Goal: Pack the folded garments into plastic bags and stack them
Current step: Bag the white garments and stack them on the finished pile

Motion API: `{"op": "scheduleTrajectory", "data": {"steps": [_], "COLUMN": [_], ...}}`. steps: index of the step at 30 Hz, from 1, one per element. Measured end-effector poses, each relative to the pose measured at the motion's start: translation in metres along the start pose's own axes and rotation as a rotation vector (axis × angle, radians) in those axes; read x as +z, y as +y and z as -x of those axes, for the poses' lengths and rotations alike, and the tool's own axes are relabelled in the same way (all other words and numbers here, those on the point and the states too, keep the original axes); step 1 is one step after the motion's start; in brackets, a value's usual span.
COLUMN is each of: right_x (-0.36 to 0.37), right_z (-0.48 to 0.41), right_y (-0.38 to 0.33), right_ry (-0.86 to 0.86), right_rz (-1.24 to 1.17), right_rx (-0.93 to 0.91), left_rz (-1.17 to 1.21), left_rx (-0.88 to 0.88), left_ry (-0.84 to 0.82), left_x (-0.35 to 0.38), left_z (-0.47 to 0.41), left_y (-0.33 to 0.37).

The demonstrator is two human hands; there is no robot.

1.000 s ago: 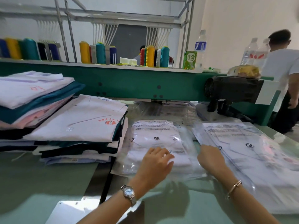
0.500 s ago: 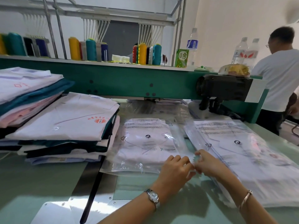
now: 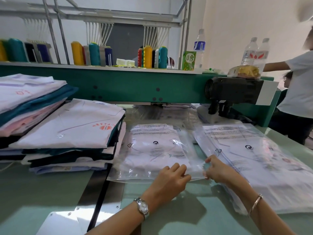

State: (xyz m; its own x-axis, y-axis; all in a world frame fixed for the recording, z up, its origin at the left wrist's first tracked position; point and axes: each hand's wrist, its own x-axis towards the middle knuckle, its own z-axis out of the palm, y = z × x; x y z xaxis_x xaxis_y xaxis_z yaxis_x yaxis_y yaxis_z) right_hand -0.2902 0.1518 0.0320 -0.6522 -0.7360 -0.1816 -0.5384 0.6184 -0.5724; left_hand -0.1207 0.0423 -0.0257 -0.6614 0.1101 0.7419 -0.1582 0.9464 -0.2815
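Note:
A clear plastic bag (image 3: pixel 152 150) with a folded white garment inside lies flat on the green table (image 3: pixel 33 192) in front of me. My left hand (image 3: pixel 171 180) rests on the bag's near right corner with curled fingers pressing the flap. My right hand (image 3: pixel 216 170) pinches the loose plastic edge just right of it. A stack of bagged garments (image 3: pixel 264 163) lies to the right. Folded unbagged shirts, white on top (image 3: pixel 71 126), are piled at the left, with a taller pile (image 3: pixel 28 102) behind.
A green embroidery machine beam (image 3: pixel 135 85) with a black motor (image 3: pixel 233 92) crosses behind the bags. Thread cones (image 3: pixel 147 56) and water bottles (image 3: pixel 254 51) stand on top. A person in a white shirt (image 3: pixel 298 92) stands at the far right.
Both hands moved from the bag's near middle to its right corner and came together; the right hand now pinches the plastic edge. The person at the right shifted further right.

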Motion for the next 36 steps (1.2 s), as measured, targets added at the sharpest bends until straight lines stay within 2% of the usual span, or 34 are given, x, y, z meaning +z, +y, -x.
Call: {"op": "scheduleTrajectory", "data": {"steps": [19,27,31,34,36], "right_x": [0.003,0.002,0.003,0.001,-0.004], "right_z": [-0.006,-0.008,-0.008,-0.007,-0.005], "right_y": [0.003,0.005,0.004,0.000,-0.004], "right_ry": [-0.029,-0.048,-0.064,-0.065,-0.034], "right_rz": [0.052,0.052,0.044,0.088,0.217], "right_rx": [0.008,0.010,0.008,0.003,-0.014], "left_rz": [-0.170,-0.232,-0.223,-0.122,-0.029], "left_rx": [0.055,0.069,0.078,-0.036,-0.140], "left_ry": [-0.142,-0.119,-0.193,-0.224,-0.244], "left_x": [-0.089,-0.127,-0.137,-0.139,-0.139], "left_z": [0.096,0.122,0.125,0.118,0.111], "left_y": [-0.089,-0.126,-0.131,-0.128,-0.127]}}
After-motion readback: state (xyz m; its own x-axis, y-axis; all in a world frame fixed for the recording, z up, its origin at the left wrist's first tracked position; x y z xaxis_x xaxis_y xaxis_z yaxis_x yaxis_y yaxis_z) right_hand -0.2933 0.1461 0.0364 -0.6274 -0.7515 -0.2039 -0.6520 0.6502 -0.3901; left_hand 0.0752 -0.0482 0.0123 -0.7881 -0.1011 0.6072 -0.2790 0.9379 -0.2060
